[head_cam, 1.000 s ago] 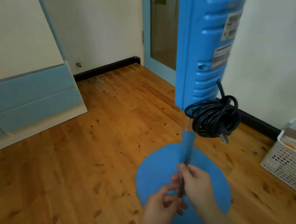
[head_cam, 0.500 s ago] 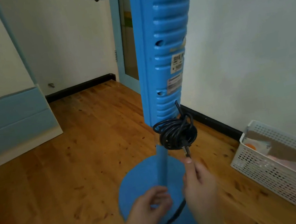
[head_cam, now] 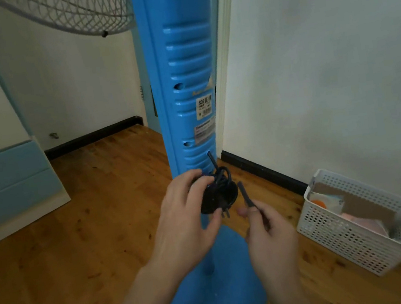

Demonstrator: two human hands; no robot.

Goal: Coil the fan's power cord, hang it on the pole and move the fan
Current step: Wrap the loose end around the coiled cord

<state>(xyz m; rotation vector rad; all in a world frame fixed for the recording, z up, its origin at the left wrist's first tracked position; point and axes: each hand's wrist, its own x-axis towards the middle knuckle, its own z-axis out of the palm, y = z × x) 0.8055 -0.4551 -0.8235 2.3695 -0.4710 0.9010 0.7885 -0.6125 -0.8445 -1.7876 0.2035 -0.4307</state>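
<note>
A blue pedestal fan [head_cam: 182,89] stands on its round blue base [head_cam: 216,303], its wire grille [head_cam: 74,12] at the top left. The black power cord hangs as a coiled bundle [head_cam: 220,194] at the bottom of the fan's wide column, where the cord comes out of the housing. My left hand [head_cam: 186,221] grips the left side of the coil, thumb below it beside the plug prongs. My right hand [head_cam: 268,232] sits just right of the coil and pinches a short dark strip [head_cam: 245,194] that points up.
A white perforated basket [head_cam: 347,234] with packets stands against the right wall on the wooden floor [head_cam: 89,233]. A light blue panelled cabinet [head_cam: 9,185] is at the left. Black skirting runs along both walls, and a doorway lies behind the fan.
Both hands rose from the thin pole near the base to the coil. My left hand took hold of the coil; my right brought up the dark strip. The view tilted upward.
</note>
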